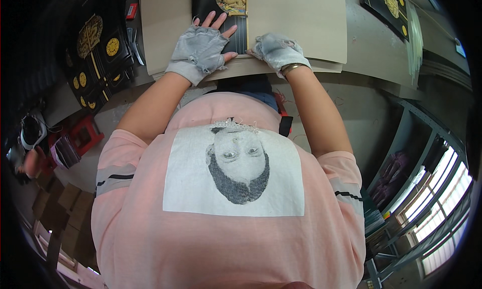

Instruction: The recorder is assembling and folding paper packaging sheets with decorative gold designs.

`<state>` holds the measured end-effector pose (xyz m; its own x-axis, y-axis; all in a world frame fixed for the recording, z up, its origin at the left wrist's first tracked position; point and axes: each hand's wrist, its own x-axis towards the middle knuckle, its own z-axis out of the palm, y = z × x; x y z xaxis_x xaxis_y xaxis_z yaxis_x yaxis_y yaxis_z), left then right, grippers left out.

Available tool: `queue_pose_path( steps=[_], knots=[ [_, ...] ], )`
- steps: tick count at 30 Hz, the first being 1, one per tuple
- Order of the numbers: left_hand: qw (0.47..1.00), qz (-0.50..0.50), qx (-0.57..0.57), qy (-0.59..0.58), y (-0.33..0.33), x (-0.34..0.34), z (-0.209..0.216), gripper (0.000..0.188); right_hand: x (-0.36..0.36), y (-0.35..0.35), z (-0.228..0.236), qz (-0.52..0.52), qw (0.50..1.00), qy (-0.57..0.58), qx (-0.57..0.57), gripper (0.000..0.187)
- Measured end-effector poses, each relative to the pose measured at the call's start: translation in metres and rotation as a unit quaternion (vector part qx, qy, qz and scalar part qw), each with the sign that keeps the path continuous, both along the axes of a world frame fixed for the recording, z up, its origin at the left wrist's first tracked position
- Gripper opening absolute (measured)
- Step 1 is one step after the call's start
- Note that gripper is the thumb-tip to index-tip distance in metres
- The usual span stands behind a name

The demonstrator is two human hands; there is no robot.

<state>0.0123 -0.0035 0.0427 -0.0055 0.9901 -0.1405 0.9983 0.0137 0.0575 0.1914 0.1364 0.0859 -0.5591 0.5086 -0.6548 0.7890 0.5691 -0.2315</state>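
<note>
My left hand [203,44], in a worn grey fingerless glove, lies flat with its fingers spread on a black printed sheet [241,34] with a gold and coloured ornament near its top. At the sheet's lower right corner, my right hand [277,50] is closed, its fingers curled under; a matching glove covers it and a bracelet circles the wrist. Its fingertips touch the sheet's right edge, but whether they pinch anything is hidden. Beneath both hands is a large beige board [301,18], apparently stacked on others, whose edges show along the near side.
Black and gold printed pieces [93,53] lie at the left, beside metal tools [134,45] and a small red box [132,11]. More black printed sheets [386,10] are stacked at the right. A red stool [83,133] and cardboard boxes [78,218] stand lower left; a metal rack [422,118] is at the right.
</note>
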Motion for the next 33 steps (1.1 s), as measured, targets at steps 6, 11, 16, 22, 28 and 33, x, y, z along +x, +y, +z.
queue_pose_path(
  steps=[6, 11, 16, 22, 28, 33],
  knots=[
    [1.000, -0.002, -0.006, -0.003, 0.002, -0.001, 0.006, 0.071, 0.004, 0.013, -0.035, -0.020, 1.000, 0.013, 0.014, 0.044],
    [1.000, 0.011, -0.004, -0.009, -0.006, -0.003, 0.005, 0.070, -0.015, 0.000, -0.028, -0.099, 0.962, 0.193, 0.163, 0.046],
    [1.000, 0.012, -0.019, -0.018, 0.001, -0.002, 0.005, 0.063, -0.048, -0.021, -0.080, 0.052, 0.884, 0.308, 0.347, 0.060],
    [0.908, 0.132, 0.335, -0.216, -0.023, -0.061, -0.023, 0.057, -0.047, -0.024, -0.090, 0.046, 0.904, 0.248, 0.345, 0.065],
    [0.882, 0.285, 0.296, -0.232, -0.051, -0.102, -0.037, 0.070, -0.048, -0.022, -0.091, 0.045, 0.903, 0.262, 0.337, 0.066],
    [0.977, 0.209, -0.012, -0.026, -0.025, -0.026, -0.015, 0.083, -0.049, -0.025, -0.082, 0.041, 0.915, 0.238, 0.322, 0.068]
  ],
)
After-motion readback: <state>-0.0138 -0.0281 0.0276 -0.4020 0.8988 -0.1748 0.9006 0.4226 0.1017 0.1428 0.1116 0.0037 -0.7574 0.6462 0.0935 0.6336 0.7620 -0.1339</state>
